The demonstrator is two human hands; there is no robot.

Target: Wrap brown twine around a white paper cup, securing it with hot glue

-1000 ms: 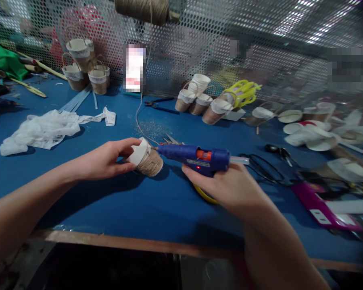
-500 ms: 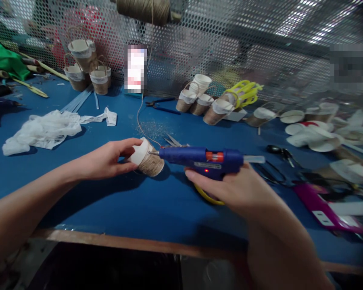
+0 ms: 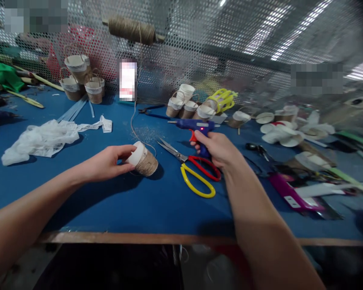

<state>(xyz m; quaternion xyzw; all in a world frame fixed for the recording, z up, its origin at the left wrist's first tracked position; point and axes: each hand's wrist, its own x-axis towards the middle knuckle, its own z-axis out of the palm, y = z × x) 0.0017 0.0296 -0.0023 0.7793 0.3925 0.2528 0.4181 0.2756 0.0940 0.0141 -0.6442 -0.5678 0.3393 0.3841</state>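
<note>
My left hand (image 3: 113, 163) pinches the white rim of a small paper cup (image 3: 147, 162), its lower part wrapped in brown twine. The cup lies tilted low over the blue table, its base toward the right. Twine (image 3: 133, 125) runs from the cup up to a spool (image 3: 131, 30) on the mesh wall. In my right hand (image 3: 213, 147) is a blue hot glue gun (image 3: 201, 127) with an orange-red trigger and a lit red light, its nozzle pointing left. Scissors (image 3: 181, 156) with one red and one yellow handle lie between the cup and my right wrist.
Crumpled white lace ribbon (image 3: 45, 137) lies at the left. Twine-wrapped cups with handles (image 3: 93, 92) stand behind it, and more (image 3: 189, 108) stand at the back centre. Pliers (image 3: 153, 109) rest near a propped phone (image 3: 128, 80). A purple power strip (image 3: 293, 193) lies right.
My right hand has carried the glue gun away from the cup, back and to the right, uncovering the scissors. My left hand still holds the cup. The view has shifted.
</note>
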